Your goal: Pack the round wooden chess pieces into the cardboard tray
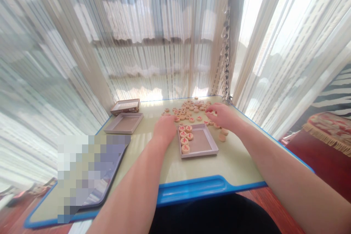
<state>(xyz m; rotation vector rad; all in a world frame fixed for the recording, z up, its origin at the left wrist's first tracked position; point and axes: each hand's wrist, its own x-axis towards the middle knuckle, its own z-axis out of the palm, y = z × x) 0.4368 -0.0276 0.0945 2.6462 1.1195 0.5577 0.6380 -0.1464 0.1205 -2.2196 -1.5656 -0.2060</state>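
Observation:
Round wooden Chinese chess pieces (191,108) lie in a loose heap near the far side of the table. My left hand (166,128) rests at the heap's near left edge, its fingertips beside a piece; the back of the hand hides most of its fingers. On the right side of the heap, my right hand (222,116) reaches in over the pieces with fingers apart, and no piece shows in its grasp. Between my arms sits a shallow white box tray (214,147). Several pieces with red characters (185,148) stand in two columns along its left side.
A second shallow tray (109,131) and a box (124,106) are at the far left. A blurred-out tablet-like device (105,193) lies at the near left. The table has a blue raised rim (192,191). Sheer curtains (153,62) hang behind; a red bench (315,146) stands at right.

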